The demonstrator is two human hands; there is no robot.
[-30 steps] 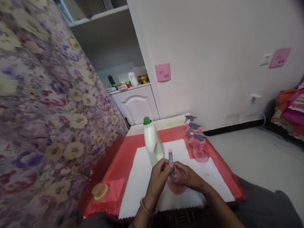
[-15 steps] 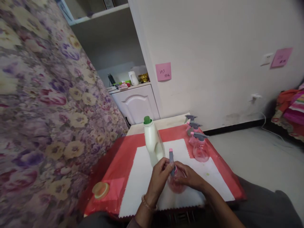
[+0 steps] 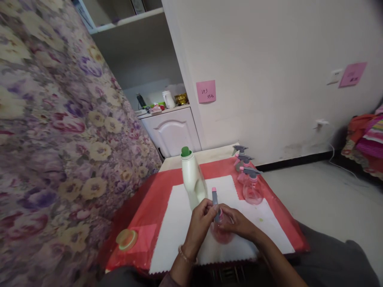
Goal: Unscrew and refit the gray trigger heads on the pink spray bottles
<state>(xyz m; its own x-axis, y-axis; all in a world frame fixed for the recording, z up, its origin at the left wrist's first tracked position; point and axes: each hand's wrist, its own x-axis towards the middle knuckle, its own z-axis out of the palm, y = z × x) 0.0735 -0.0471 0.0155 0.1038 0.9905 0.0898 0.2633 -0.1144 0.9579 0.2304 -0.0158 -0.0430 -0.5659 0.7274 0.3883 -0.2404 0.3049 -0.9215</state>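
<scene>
Bottle (image 3: 223, 238) upright on white mat (image 3: 167, 239), btwn both hands, nozzle (image 3: 214, 189) facing away; L hand (image 3: 201, 220) pinches grey sprayer (image 3: 214, 198), R hand (image 3: 241, 225) grasps bottle nr neck; neither's closer.

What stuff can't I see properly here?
Head view:
- Whether the sprayer is tight on the held bottle: the left hand and right hand cover parts of the join.
- Most of the farthest spray bottle: hidden behind nearer ones.
- Inside the pale green bottle: its walls hide it.
- Writing on the right pink note: too small and blurred.
</scene>
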